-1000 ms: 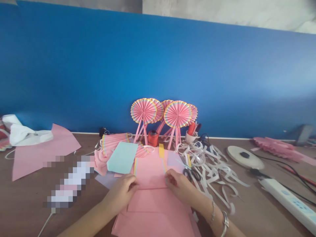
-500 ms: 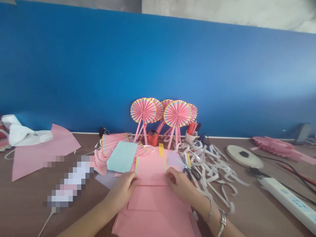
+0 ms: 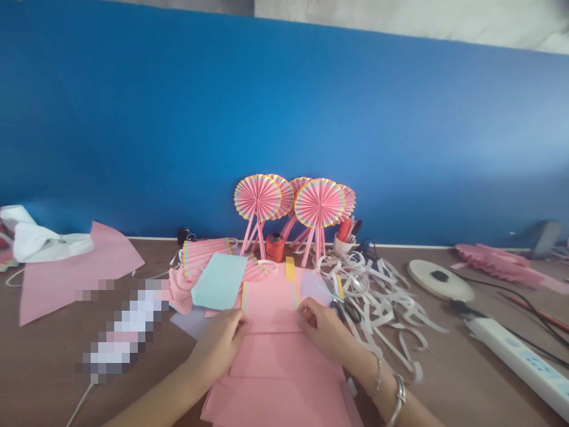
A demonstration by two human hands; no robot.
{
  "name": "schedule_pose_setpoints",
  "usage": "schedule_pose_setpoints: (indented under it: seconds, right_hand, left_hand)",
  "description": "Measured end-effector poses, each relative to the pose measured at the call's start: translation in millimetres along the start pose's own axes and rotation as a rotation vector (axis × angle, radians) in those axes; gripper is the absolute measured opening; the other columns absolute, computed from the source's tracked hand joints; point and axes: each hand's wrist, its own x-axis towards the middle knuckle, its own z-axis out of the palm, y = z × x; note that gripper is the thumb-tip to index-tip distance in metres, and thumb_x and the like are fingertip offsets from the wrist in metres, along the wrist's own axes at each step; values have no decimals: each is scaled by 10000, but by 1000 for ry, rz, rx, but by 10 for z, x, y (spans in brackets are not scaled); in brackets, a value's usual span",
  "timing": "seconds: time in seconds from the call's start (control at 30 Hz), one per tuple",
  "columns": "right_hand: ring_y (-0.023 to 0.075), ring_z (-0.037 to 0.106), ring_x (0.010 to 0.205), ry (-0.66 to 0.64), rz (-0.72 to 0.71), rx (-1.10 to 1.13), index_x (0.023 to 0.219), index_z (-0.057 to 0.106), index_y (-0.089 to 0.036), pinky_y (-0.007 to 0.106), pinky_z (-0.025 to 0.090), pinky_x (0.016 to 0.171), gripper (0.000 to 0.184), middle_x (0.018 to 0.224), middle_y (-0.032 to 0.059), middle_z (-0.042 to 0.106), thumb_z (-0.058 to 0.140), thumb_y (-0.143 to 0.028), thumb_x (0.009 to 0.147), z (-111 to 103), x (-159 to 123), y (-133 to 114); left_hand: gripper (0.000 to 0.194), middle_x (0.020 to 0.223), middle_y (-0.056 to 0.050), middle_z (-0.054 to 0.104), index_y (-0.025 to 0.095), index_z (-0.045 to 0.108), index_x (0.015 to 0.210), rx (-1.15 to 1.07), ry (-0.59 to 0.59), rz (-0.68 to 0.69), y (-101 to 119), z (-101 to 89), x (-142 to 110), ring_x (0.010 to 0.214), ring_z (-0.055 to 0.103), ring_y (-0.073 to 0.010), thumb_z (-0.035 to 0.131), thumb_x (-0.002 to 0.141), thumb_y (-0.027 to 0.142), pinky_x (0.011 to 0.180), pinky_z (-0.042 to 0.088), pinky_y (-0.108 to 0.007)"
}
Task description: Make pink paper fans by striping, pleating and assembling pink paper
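Note:
A pink paper sheet [image 3: 271,305] with yellow and blue striped side edges lies between my hands. My left hand [image 3: 229,332] pinches its left edge near the lower corner, fingers curled together. At the opposite edge, my right hand [image 3: 320,326] grips the sheet with its fingers bent in. Larger pink sheets [image 3: 275,403] are stacked underneath and toward me. Just left of the sheet lies a light blue paper piece [image 3: 220,281]. Scissors [image 3: 344,308] rest right of my right hand. My fingertips are partly hidden.
Round pleated pink fans [image 3: 320,203] stand at the back by a red spool [image 3: 275,248] and a pen cup [image 3: 344,243]. White paper strips [image 3: 377,296] are heaped on the right, near a power strip [image 3: 520,362]. A large pink sheet [image 3: 75,279] lies at left.
Both hands keep the same hold on the striped sheet. The whole view has shifted very slightly; nothing on the table has visibly moved.

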Motion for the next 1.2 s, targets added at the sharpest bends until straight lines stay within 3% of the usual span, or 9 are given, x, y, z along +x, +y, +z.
schedule_pose_setpoints:
  seconds: [0.37, 1.2]
  right_hand:
    - [107, 472, 550, -21, 72, 27, 801, 514, -189, 207, 315, 517, 135, 592, -56, 496, 476, -109, 698, -16, 36, 6]
    - [111, 482, 542, -7, 42, -12, 790, 512, -193, 210, 317, 514, 146, 595, -46, 522, 461, -102, 688, 24, 32, 33]
  left_hand:
    - [136, 788, -28, 636, 203, 525, 730, 30, -22, -17, 22, -23, -1, 776, 593, -183, 443, 839, 190, 675, 384, -266]
    - [141, 783, -27, 619, 207, 482, 721, 107, -30, 6, 24, -17, 4, 782, 585, -186, 427, 840, 157, 670, 367, -270]
